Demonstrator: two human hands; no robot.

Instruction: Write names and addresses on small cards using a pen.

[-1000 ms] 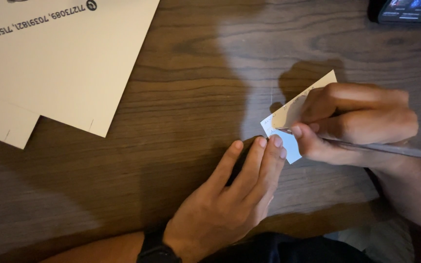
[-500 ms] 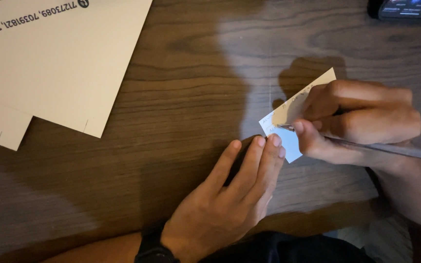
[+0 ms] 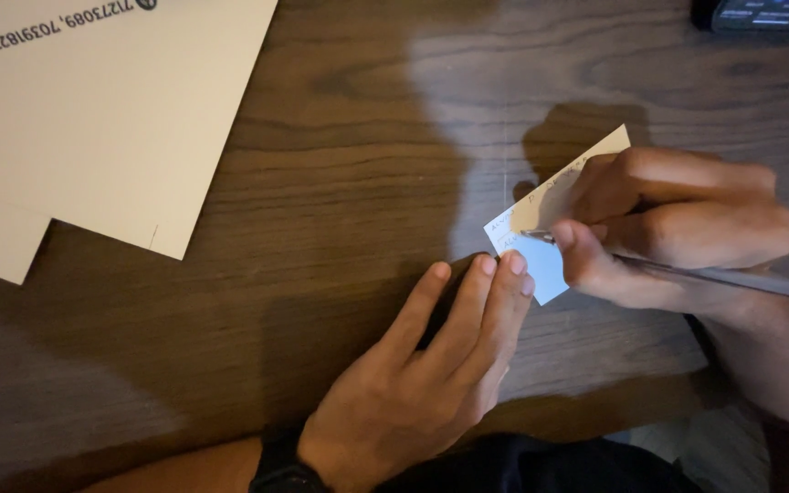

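- Since the earlier frames, the flat cardboard sheet (image 3: 93, 119) sits slightly further toward the upper left of the view; both hands and the card keep almost the same places.
- The left hand (image 3: 422, 383) lies flat and open on the wooden table (image 3: 321, 228), fingers together, fingertips at the lower left edge of the small paper card (image 3: 541, 237).
- The right hand (image 3: 678, 228) is closed around a thin pen (image 3: 732, 278), its tip touching the card.
- The card lies on the table between the two hands, right of centre.
- The right hand covers much of the card; the marks on the card are too small to make out.
- A dark watch band (image 3: 280, 466) circles the left wrist.
- A dark device (image 3: 760, 14) at the top right is cut off by the frame edge.
- The cardboard sheet also runs out of the frame at the top and left.
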